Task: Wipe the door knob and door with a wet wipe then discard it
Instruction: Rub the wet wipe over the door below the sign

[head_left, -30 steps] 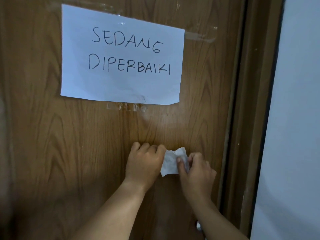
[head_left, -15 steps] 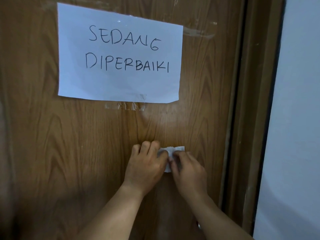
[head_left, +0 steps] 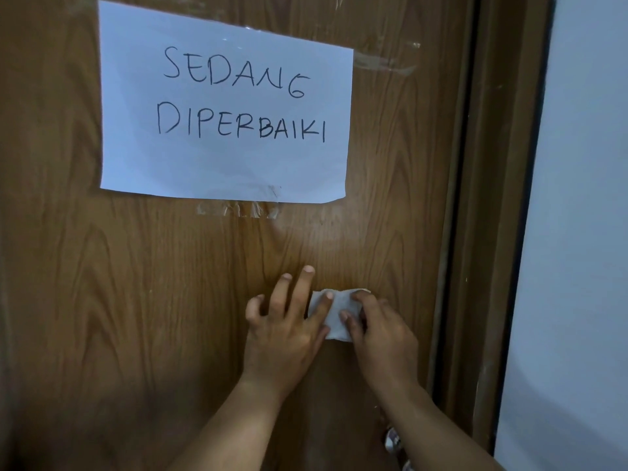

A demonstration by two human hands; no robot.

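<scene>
A small folded white wet wipe (head_left: 336, 316) lies flat against the brown wooden door (head_left: 136, 300), a little below the paper sign. My left hand (head_left: 283, 329) has its fingers spread, with one fingertip on the wipe's left edge. My right hand (head_left: 382, 338) pinches the wipe's right side with thumb and fingers. A shiny metal door knob (head_left: 392, 438) peeks out beside my right forearm near the bottom, mostly hidden.
A white paper sign (head_left: 224, 110) with handwritten words is taped to the upper door, with loose clear tape (head_left: 238, 209) under it. The brown door frame (head_left: 492, 232) runs down the right, then a pale wall (head_left: 584, 232).
The wipe has been folded smaller and pressed flat on the door. My left hand's fingers have opened and spread; my right hand moved in closer to the left.
</scene>
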